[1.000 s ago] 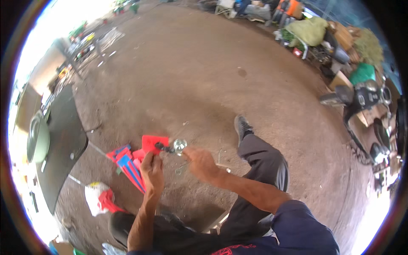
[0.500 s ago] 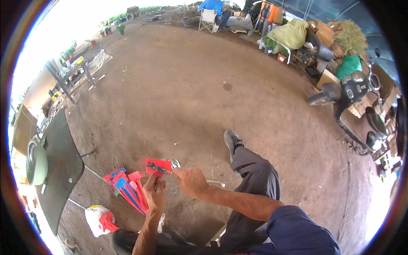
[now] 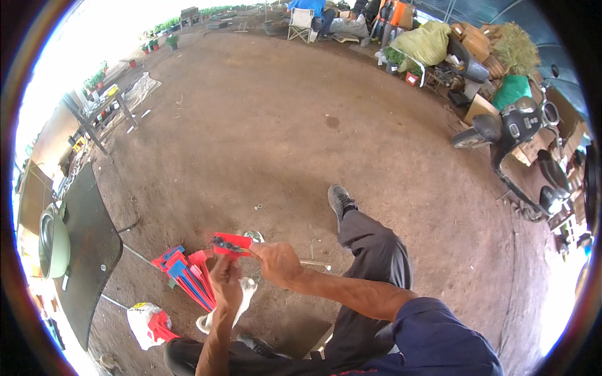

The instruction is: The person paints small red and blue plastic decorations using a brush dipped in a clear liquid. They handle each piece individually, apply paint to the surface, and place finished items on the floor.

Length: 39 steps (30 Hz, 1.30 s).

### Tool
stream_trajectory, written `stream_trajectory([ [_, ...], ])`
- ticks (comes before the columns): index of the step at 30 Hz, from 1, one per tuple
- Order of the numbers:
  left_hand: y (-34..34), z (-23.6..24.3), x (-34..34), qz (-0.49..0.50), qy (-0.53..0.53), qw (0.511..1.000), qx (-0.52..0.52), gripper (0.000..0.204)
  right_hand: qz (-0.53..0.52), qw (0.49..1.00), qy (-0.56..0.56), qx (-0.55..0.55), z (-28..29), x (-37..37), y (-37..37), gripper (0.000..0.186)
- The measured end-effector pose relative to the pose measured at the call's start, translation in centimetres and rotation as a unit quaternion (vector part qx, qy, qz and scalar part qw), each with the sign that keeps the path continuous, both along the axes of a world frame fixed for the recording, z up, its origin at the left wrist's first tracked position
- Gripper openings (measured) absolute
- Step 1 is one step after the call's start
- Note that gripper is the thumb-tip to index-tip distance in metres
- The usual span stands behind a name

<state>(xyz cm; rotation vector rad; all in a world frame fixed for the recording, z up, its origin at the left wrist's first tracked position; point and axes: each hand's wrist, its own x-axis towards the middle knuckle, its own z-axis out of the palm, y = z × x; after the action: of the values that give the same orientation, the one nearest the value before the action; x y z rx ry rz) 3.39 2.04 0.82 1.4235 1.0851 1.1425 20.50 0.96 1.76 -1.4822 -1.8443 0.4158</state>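
A red plastic tag [image 3: 241, 240] with dark marks on its face is pinched in my left hand [image 3: 226, 280], held low over the ground. My right hand [image 3: 276, 263] is closed round a thin brush-like stick [image 3: 249, 251], its tip at the tag's marks; most of it is hidden in the fingers. Just beyond the tag sits a small shiny round dish [image 3: 255, 235], partly covered. Beside my left forearm lies a fanned pile of red and blue tags [image 3: 186, 276]. A small white animal [image 3: 244, 299], perhaps a cat, is between my forearms, partly hidden.
A dark board [image 3: 91, 250] with a green helmet-like shell [image 3: 55, 241] stands at left, above a white-and-red bag [image 3: 149, 326]. A scooter [image 3: 517, 135] and heaped boxes and sacks line the right. Far off, a person in blue [image 3: 310, 6] is by a folding chair [image 3: 301, 24].
The white animal has come further into view between my forearms. My hands still hold the tag and stick, with the stick shifted slightly across the tag. The whole view has tilted a little.
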Motion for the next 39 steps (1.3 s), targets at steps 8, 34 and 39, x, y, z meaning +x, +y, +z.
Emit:
stream_trajectory([
  [8, 0.3, 1.1, -0.2, 0.061, 0.011, 0.998, 0.012, 0.012, -0.020, 1.000, -0.005, 0.020, 0.0, 0.0, 0.1, 0.005],
  [34, -1.5, 0.1, -0.7, 0.036, 0.101, 0.994, 0.038, 0.022, -0.031, 0.999, -0.017, 0.009, 1.4, -0.3, -0.2, 0.010],
  [39, 0.1, 1.5, -0.9, 0.100, 0.068, 0.992, 0.020, 0.018, -0.027, 0.998, -0.050, 0.002, 0.0, 0.3, 0.0, 0.010],
])
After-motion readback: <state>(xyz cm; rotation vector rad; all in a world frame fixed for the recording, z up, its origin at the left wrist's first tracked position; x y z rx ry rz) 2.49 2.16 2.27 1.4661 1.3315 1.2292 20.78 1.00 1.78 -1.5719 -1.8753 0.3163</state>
